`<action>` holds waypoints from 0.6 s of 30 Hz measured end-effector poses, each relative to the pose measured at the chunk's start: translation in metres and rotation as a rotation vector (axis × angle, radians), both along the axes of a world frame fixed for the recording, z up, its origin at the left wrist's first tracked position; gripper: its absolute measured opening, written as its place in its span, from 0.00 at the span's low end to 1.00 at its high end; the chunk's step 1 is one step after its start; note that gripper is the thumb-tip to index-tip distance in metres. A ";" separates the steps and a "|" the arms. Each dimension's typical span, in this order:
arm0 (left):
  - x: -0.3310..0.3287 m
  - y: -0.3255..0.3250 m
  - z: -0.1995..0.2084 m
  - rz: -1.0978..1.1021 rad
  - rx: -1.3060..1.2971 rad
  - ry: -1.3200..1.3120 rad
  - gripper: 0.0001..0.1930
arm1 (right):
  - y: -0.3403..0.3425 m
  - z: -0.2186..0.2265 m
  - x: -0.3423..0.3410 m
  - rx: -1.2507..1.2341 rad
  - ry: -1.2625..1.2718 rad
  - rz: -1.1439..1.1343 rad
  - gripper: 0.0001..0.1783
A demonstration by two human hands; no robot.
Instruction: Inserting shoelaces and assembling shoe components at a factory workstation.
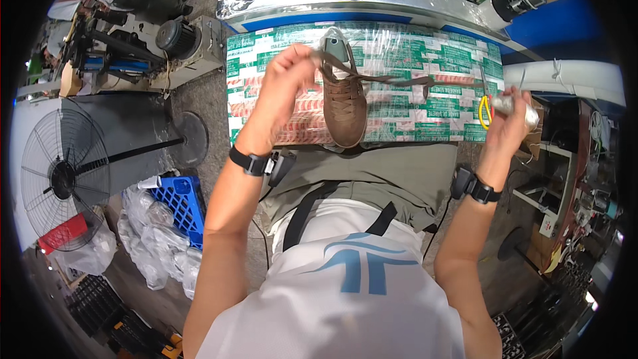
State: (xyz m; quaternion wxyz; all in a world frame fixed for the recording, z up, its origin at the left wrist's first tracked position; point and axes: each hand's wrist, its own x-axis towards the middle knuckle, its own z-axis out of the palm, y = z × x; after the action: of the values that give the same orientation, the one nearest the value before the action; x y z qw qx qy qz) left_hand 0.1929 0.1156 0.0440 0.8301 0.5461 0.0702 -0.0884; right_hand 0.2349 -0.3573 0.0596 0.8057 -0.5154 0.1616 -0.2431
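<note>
A brown lace-up shoe (345,112) lies on the tape-covered work surface, its toe toward me and its pale lining showing at the far end. My left hand (290,81) is at the left of the shoe's opening, slightly blurred, its fingers closed on a brown shoelace (399,82). From there the lace crosses the shoe and stretches right, its far end near the blades by my right hand. My right hand (510,125) is closed round scissors (485,112) with a yellow loop handle and a whitish wrapped part; its blades point away from me and stand apart.
A metal-edged machine bench (425,1) borders the far side of the work surface (425,123). On the left are a standing fan (63,176), a motor (178,38), a blue crate (183,206) and plastic bags (149,233). Shelving (548,186) stands at the right.
</note>
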 end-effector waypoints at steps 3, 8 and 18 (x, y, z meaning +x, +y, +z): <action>0.042 -0.015 0.028 0.198 0.021 -0.131 0.10 | -0.008 -0.012 -0.026 0.060 0.014 0.230 0.18; 0.146 0.010 0.012 0.181 0.125 -0.204 0.30 | 0.078 -0.008 -0.078 0.261 0.305 0.604 0.32; 0.073 0.035 -0.003 -0.058 0.949 -0.116 0.31 | 0.193 0.000 -0.106 -0.698 0.182 1.016 0.41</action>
State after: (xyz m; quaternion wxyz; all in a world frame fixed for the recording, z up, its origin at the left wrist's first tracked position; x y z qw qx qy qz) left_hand 0.2657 0.1507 0.0414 0.4887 0.8706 0.0410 -0.0389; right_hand 0.1292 -0.1647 0.0591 0.5877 -0.7795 -0.1248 0.1770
